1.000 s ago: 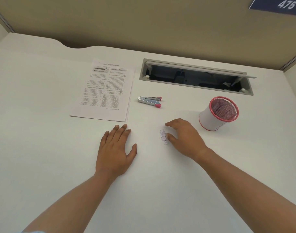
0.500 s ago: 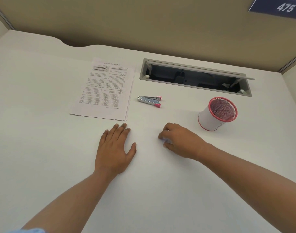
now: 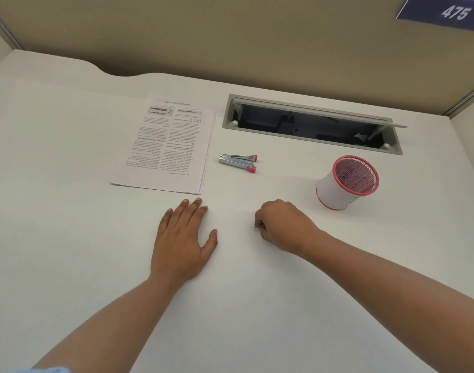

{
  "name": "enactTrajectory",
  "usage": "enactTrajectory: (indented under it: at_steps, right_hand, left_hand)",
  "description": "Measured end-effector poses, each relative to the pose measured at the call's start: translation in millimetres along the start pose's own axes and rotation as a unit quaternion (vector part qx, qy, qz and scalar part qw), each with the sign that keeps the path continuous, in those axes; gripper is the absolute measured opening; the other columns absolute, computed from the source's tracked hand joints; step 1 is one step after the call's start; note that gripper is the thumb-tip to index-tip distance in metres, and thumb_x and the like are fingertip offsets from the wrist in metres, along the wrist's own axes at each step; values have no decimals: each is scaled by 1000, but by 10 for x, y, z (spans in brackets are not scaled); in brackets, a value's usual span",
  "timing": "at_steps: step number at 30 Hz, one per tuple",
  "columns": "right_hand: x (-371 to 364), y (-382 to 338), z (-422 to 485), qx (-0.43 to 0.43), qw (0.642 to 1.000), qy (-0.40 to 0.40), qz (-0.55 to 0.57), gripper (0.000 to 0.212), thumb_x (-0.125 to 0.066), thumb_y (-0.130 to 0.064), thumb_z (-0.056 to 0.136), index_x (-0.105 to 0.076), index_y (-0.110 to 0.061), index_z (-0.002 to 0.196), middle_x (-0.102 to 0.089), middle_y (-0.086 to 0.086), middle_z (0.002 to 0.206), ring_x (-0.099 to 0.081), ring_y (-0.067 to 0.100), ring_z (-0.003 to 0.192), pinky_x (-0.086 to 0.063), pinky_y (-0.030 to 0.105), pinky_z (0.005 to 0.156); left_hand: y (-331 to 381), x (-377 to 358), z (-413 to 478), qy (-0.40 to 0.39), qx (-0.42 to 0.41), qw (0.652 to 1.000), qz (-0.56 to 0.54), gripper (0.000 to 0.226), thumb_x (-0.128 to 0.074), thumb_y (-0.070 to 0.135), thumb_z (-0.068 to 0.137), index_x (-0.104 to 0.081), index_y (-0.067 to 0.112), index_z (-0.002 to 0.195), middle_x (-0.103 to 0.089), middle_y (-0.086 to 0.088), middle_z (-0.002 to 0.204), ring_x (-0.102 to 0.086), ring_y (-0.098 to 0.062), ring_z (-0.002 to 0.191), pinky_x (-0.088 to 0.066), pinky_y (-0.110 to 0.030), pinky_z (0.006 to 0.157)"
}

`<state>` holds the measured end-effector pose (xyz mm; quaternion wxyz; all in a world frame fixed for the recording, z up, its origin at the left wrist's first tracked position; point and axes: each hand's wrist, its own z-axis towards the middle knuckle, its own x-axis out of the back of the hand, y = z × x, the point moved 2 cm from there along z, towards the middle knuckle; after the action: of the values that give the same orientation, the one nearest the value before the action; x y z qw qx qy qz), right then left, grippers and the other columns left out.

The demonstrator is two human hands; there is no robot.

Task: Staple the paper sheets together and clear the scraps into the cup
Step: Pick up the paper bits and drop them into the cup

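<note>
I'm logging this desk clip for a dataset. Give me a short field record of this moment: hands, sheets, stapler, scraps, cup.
left hand: flat on the desk, holding nothing
right hand: fingers curled round the scraps
scraps: mostly hidden in that hand, a bit showing
paper sheets: stacked left of the stapler, untouched
stapler: lying between sheets and cup, untouched
cup: standing beyond the right hand, to its right

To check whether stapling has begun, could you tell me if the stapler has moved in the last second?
No. The stapler lies where it was, right of the paper sheets, in front of the desk hatch.
</note>
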<state>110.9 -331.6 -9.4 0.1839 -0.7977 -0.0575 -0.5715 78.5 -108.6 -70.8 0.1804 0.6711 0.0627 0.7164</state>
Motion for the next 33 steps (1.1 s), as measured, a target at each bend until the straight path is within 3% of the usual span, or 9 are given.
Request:
enactTrajectory:
  at_steps: [4, 9, 12, 15, 17, 22, 29, 31, 33]
  right_hand:
    - [16, -12, 7, -27, 999, 7, 20, 11, -61, -17, 86, -71, -13, 89, -70, 3, 93, -58, 23, 82, -42, 27, 65]
    - [51, 138, -34, -142, 963, 43, 227, 9, -70, -9, 73, -76, -13, 78, -68, -6, 71, -62, 12, 70, -47, 20, 59]
    - [43, 236, -118, -218, 890, 68, 395, 6, -74, -5, 71, -77, -10, 73, -73, -5, 70, -65, 7, 61, -51, 19, 57]
    - [96, 275, -223, -252, 767, 86, 583, 4, -74, 6, 75, -74, 2, 73, -75, 7, 79, -69, 17, 70, -59, 24, 69]
    - [177, 274, -298, -264, 701, 91, 657, 2, -72, 9, 78, -71, 7, 78, -73, 8, 80, -69, 15, 70, -58, 19, 66]
    - [473, 303, -506, -261, 619, 106, 734, 3, -67, 10, 81, -69, 7, 81, -71, 5, 72, -66, 10, 63, -57, 15, 64]
    - [1012, 543, -814, -246, 608, 167, 736, 7, -66, 8, 81, -70, 3, 78, -71, 2, 71, -67, 7, 62, -56, 14, 60]
    - [1174, 680, -843, -249, 626, 196, 712, 5, -67, 7, 80, -71, 3, 79, -71, 5, 74, -66, 9, 65, -56, 15, 60]
    - [1286, 846, -818, -260, 673, 211, 659, 4, -70, 5, 79, -71, 1, 78, -71, 10, 80, -66, 14, 71, -58, 19, 64]
  left_hand:
    - [2, -2, 5, 1, -2, 1000, 0, 59, -41, 53, 92, -54, 21, 140, -46, 4, 155, -36, -20, 148, -23, -44, 123]
    - [0, 0, 1, -1, -1, 1000, -2, 60, -40, 54, 92, -53, 21, 140, -46, 4, 156, -35, -19, 148, -22, -44, 123]
    - [-2, -2, 2, 0, 0, 1000, -4, 60, -40, 54, 92, -54, 21, 140, -46, 4, 156, -36, -20, 148, -23, -44, 123]
    - [-3, -3, 0, -1, -1, 1000, -3, 60, -40, 54, 92, -53, 21, 140, -46, 4, 156, -35, -20, 148, -22, -44, 123]
    - [-4, -4, 3, -4, -2, 1000, 0, 60, -40, 54, 92, -53, 21, 140, -46, 4, 156, -35, -20, 148, -22, -43, 123]
    - [-16, -10, -3, -7, -2, 1000, 1, 60, -39, 54, 92, -53, 21, 141, -45, 5, 156, -35, -19, 148, -20, -41, 123]
    - [-12, -16, -9, -1, -4, 1000, -1, 61, -40, 54, 90, -55, 21, 139, -48, 4, 154, -38, -19, 147, -22, -42, 122]
    - [-14, -20, -10, -2, -5, 1000, -1, 61, -40, 54, 90, -55, 21, 139, -48, 5, 154, -38, -19, 147, -22, -42, 122]
    - [-18, -13, -6, -2, -6, 1000, 2, 61, -40, 54, 90, -55, 21, 139, -48, 5, 154, -38, -19, 147, -22, -42, 122]
